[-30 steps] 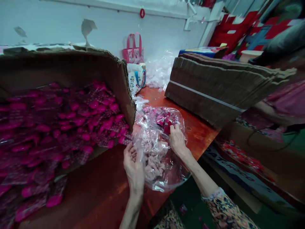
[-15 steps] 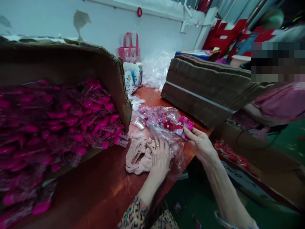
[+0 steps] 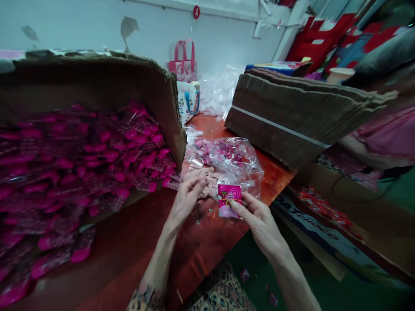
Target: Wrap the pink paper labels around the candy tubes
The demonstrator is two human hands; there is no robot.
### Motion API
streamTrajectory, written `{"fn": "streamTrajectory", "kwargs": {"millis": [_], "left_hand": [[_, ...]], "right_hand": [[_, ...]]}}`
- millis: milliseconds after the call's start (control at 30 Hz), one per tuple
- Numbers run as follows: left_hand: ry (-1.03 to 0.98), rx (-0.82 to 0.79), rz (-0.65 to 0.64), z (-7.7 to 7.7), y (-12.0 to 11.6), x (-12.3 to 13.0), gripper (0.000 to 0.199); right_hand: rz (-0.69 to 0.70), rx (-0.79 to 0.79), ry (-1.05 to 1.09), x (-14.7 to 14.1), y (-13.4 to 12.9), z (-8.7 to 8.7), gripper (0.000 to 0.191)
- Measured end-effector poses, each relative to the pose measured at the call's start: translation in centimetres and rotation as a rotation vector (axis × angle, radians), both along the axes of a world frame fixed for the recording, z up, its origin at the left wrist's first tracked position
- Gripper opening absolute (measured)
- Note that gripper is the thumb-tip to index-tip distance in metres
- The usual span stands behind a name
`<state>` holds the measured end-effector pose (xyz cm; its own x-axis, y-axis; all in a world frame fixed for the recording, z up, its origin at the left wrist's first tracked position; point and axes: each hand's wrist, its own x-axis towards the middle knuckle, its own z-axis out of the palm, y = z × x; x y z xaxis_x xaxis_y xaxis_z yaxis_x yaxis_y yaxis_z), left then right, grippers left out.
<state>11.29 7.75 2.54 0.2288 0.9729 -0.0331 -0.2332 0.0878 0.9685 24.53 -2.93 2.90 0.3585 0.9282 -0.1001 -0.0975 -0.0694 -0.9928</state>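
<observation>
My right hand [image 3: 257,214] pinches a small stack of pink printed cards [image 3: 229,190], with a thin yellowish band around it, above the red tabletop. My left hand [image 3: 186,196] is closed, fingers curled, at the near left edge of a crumpled pale pink cloth [image 3: 210,178]; its fingertips partly cover the cloth. Just beyond the cloth lies a clear plastic bag [image 3: 249,162] with more small pink printed pieces [image 3: 223,151] in it. Tiny bright bits [image 3: 210,210] dot the table between my hands.
At left, a cardboard box [image 3: 171,112] on its side spills pink-ended packets [image 3: 106,151]. Bundled flat cardboard [image 3: 279,116] stands at right, near a person in pink [image 3: 385,134]. An open carton [image 3: 327,233] sits below the table edge. Bags [image 3: 188,101] and clear plastic [image 3: 220,90] lie behind.
The stack of cards has come from the plastic bag toward me and left in my right hand. My left hand has moved left, and the cloth has shifted away from me toward the bag.
</observation>
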Motion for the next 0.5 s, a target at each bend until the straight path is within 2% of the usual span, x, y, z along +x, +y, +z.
{"fn": "streamTrajectory", "kwargs": {"millis": [100,133,200,267,333,400,500], "left_hand": [[0.007,-0.096,-0.328,-0.1,-3.5,-3.1,0.025],[-0.033,-0.145,-0.334,-0.5,-4.6,-3.6,0.027],[-0.140,-0.225,-0.214,-1.6,-6.2,-4.0,0.026],[-0.202,-0.263,-0.078,-2.7,-7.2,-4.2,0.022],[-0.198,-0.261,-0.017,-3.4,-7.5,-4.7,0.020],[-0.147,-0.238,-0.024,-3.5,-7.6,-5.5,0.020],[-0.041,-0.197,-0.085,-3.2,-7.6,-7.1,0.020]], "right_hand": [[0.109,0.018,-0.051,-2.8,0.2,-0.8,0.028],[0.127,0.022,-0.080,-3.9,0.3,-1.2,0.030],[0.067,0.052,-0.237,-6.0,0.1,-2.1,0.037],[-0.082,0.143,-0.528,-7.8,-0.2,-3.1,0.043],[-0.174,0.279,-0.820,-8.8,-0.6,-3.8,0.039],[-0.151,0.408,-0.980,-9.1,-0.8,-4.0,0.031],[-0.025,0.439,-0.987,-8.8,-0.8,-3.8,0.021]]}}
